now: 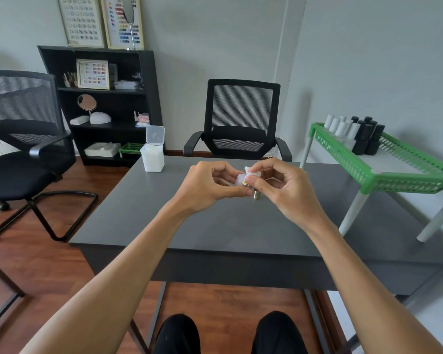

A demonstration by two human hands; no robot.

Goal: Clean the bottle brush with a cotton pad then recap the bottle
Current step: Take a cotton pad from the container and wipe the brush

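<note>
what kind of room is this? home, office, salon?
Most likely a small nail salon or manicure workstation. Framed nail colour swatch charts hang on the wall, rows of white and black polish-type bottles stand on the green rack, and an open box of cotton pads sits on the grey desk.

The table [215,226] is plain dark grey — the floor [49,264] beneath is reddish-brown wood. The cotton pad [251,172] is white. Two mesh chairs [241,118] are black, as is the bookshelf [149,80]. The side rack [368,175] is bright green on white legs — holding white and black bottles [356,131].
</note>
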